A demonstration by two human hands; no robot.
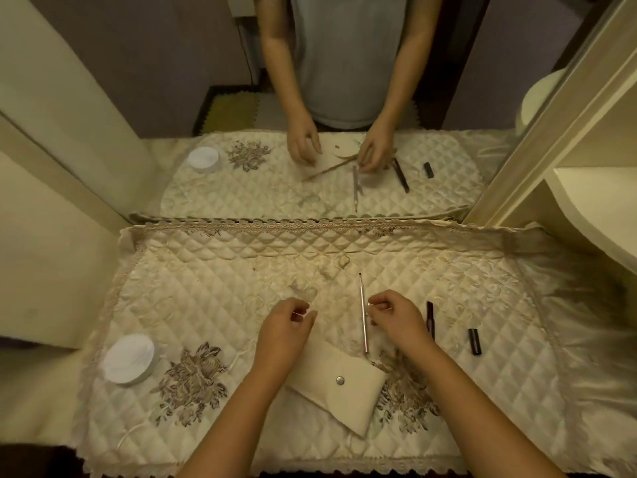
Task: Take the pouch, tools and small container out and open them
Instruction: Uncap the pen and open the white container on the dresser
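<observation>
**While the pouch lies flat, two hands work above it**

Where the quilted cover (206,288) spreads over the bench, the cream pouch (339,388) lies near the front edge, its snap stud facing up, under and between the two forearms. The left hand (286,326) and right hand (393,315) are apart, fingers curled; whether either pinches anything I cannot tell. A thin metal tool (363,315) lies just beside the right fingertips. Right of that hand lie a dark tube (430,319) and, further right, its dark cap (474,341). A round white container (129,358) sits well apart, far left.
</observation>
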